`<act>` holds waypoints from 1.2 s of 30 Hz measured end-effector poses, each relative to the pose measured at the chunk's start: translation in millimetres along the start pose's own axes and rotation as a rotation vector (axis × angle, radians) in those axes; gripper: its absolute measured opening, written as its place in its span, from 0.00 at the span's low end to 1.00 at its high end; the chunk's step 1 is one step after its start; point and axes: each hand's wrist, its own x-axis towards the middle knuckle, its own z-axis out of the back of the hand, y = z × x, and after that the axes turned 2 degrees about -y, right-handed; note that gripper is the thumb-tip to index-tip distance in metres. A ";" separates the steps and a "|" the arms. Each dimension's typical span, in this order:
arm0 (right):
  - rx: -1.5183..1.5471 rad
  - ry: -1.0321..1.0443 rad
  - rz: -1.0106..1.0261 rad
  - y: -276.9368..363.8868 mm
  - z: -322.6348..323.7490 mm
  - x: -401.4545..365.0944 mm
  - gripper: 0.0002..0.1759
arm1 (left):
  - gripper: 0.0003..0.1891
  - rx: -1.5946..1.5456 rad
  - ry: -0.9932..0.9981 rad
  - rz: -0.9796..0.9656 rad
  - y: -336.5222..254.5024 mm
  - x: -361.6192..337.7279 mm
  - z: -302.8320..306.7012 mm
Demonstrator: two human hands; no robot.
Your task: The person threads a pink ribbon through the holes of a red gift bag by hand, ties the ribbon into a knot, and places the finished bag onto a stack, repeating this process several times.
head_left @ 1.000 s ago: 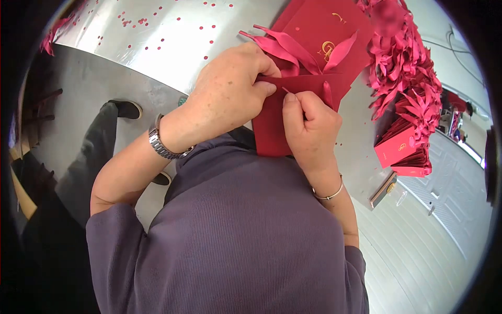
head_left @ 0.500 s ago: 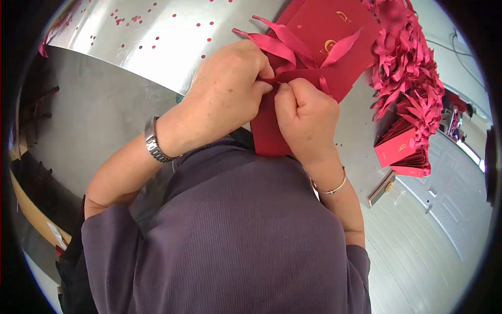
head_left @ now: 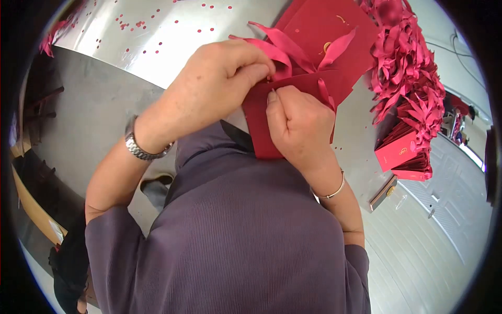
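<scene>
A red paper bag (head_left: 265,125) with a pink ribbon (head_left: 286,44) stands at the table's near edge, close to my body. My left hand (head_left: 222,78), with a metal watch on its wrist, pinches at the bag's upper left edge beside the ribbon; what lies between its fingertips is too small to name. My right hand (head_left: 301,121), with a thin bangle, is closed on the bag's near side, thumb at the top. More red bags (head_left: 319,26) with gold print lie flat behind it.
A long pile of red bags with pink ribbons (head_left: 405,68) runs down the right side. Small red dots (head_left: 140,24) are scattered on the shiny table (head_left: 157,63). A dark box (head_left: 383,193) lies at the right. Part of a person in black (head_left: 70,272) shows at the lower left.
My left hand has moved a little left and away from my right hand, opening a gap between them. My right hand has shifted slightly down and left. The person at the lower left shows more.
</scene>
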 end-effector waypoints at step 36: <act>0.076 0.057 -0.182 -35.5 24.4 -77.6 0.52 | 0.11 1.001 0.143 -0.441 11.7 54.7 67.2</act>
